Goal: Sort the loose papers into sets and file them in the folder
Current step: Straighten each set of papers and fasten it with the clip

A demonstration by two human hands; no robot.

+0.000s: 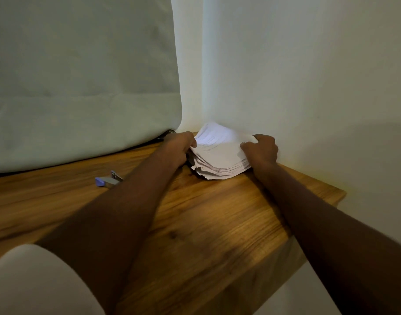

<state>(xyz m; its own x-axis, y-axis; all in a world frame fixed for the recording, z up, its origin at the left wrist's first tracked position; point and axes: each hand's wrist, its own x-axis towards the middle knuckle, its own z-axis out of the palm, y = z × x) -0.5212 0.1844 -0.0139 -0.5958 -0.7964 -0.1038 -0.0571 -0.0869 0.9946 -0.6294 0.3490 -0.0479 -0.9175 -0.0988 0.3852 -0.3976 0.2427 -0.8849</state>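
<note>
Head view. The papers sit as one thick, ragged stack at the far corner of the bench, at about 12 o'clock from the person, pressed close to the wall. The far sheets curl up against the wall.

The left hand is closed on the stack's 9 o'clock edge, thumb over the top sheets, fingers hidden below. The right hand is closed on the 3 o'clock edge, knuckles near the wall. Each hand has hold of the stack; neither is nearer, since the stack lies between them.

The stack's long axis appears to run from 7 to 1 o'clock, though blur makes this uncertain. Judgement: the coming move is a pull toward 6 o'clock, onto the bare bench.

A stapler lies at 9 o'clock of the left forearm. No folder is identifiable.
</note>
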